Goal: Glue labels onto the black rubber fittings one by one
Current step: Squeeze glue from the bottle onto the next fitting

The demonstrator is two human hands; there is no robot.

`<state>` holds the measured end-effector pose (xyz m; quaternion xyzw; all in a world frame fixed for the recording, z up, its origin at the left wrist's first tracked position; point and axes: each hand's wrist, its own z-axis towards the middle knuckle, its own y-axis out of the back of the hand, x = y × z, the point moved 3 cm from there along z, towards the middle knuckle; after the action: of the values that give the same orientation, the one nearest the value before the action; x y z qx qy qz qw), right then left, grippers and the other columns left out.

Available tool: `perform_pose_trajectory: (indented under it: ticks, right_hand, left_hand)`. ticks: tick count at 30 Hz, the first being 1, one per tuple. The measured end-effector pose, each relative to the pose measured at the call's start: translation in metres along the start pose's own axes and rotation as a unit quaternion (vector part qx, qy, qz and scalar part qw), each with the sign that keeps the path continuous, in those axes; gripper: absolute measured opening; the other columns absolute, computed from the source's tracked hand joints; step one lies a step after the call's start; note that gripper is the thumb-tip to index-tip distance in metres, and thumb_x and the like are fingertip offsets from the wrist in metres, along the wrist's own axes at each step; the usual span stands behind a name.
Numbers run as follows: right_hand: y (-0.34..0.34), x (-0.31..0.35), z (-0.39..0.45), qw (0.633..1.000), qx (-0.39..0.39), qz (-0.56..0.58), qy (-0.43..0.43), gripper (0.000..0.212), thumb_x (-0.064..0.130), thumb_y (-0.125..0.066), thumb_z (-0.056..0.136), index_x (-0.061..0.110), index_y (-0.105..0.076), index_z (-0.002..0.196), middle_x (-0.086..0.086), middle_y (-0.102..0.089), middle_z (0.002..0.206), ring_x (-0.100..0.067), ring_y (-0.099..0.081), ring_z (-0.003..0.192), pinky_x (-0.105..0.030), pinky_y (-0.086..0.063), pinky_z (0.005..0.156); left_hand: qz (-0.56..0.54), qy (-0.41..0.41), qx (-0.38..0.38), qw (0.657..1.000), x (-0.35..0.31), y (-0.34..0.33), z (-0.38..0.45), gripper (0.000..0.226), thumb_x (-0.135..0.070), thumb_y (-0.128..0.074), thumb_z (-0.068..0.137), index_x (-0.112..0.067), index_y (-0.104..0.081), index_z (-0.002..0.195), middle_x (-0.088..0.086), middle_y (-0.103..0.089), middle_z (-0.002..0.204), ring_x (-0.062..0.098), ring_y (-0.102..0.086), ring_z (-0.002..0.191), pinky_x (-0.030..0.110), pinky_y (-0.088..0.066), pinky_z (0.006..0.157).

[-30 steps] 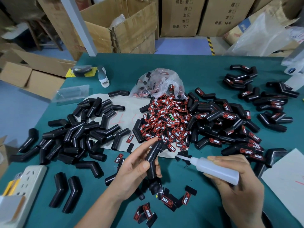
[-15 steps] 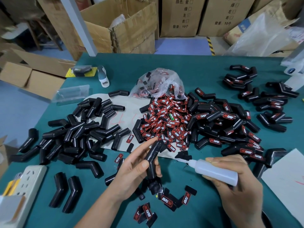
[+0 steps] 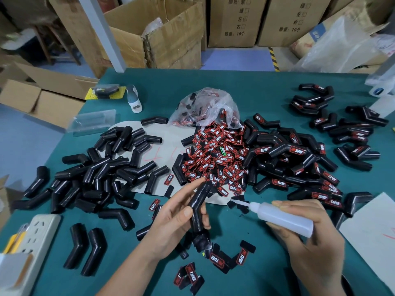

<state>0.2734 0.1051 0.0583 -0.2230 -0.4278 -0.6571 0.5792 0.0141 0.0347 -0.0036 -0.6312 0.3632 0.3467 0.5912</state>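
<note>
While the left hand [image 3: 171, 223] gripped one bent black rubber fitting [image 3: 197, 207] upright above the green table [image 3: 235, 90], thumb pressed to its lower half and forefinger stretched along its upper end, the right hand [image 3: 310, 238] was curled round a translucent white plastic glue bottle [image 3: 282, 217], whose thin nozzle pointed left toward that fitting without touching it. Behind the hands, a crumpled clear plastic bag [image 3: 205, 107] lay open on its side, with a few red-and-black labels and black pieces visible inside it, and a heap of red-and-black "TAPER" labels [image 3: 215, 159] spread from its mouth across a pale sheet of cardboard [image 3: 168, 142]. A pile of unlabelled black fittings [image 3: 102, 174] lay to the left of that heap, partly on the cardboard, while a pile of fittings bearing red labels [image 3: 299, 161] lay to its right, with more labelled ones toward the far right corner. Several loose labels [image 3: 190, 274] lay on the table near the wrists, some face down. At the near left edge sat a white power strip [image 3: 40, 233], beside two separate black fittings [image 3: 85, 248]. Beyond the table stood an open brown cardboard box [image 3: 166, 37] holding something wrapped in clear plastic, and closed cartons printed with black characters [image 3: 235, 20]; what those held could not be told.
</note>
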Motion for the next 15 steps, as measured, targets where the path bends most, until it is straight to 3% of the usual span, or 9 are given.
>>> perform_pose_trajectory:
  ticks: [9, 15]
  right_hand:
    - [-0.0007, -0.0027, -0.003, 1.0, 0.012, 0.006, 0.005, 0.028, 0.024, -0.079, 0.082, 0.019, -0.064, 0.105, 0.014, -0.072, 0.114, -0.023, -0.068, 0.103, -0.044, -0.054, 0.078]
    - [-0.0012, 0.0031, -0.0005, 1.0, 0.002, 0.014, -0.011, 0.029, 0.042, -0.076, 0.091, 0.019, -0.063, 0.104, 0.013, -0.072, 0.11, -0.022, -0.069, 0.102, -0.041, -0.055, 0.079]
  left_hand:
    - [0.001, 0.002, 0.002, 1.0, -0.0004, 0.0008, -0.0002, 0.07, -0.03, -0.07, 0.102, -0.013, -0.037, 0.162, 0.013, -0.062, 0.104, 0.029, -0.066, 0.09, 0.042, -0.056, 0.086]
    - [0.004, 0.004, -0.001, 1.0, -0.0019, -0.0006, -0.0007, 0.07, -0.031, -0.072, 0.101, -0.014, -0.04, 0.16, 0.013, -0.062, 0.102, 0.029, -0.066, 0.088, 0.041, -0.056, 0.085]
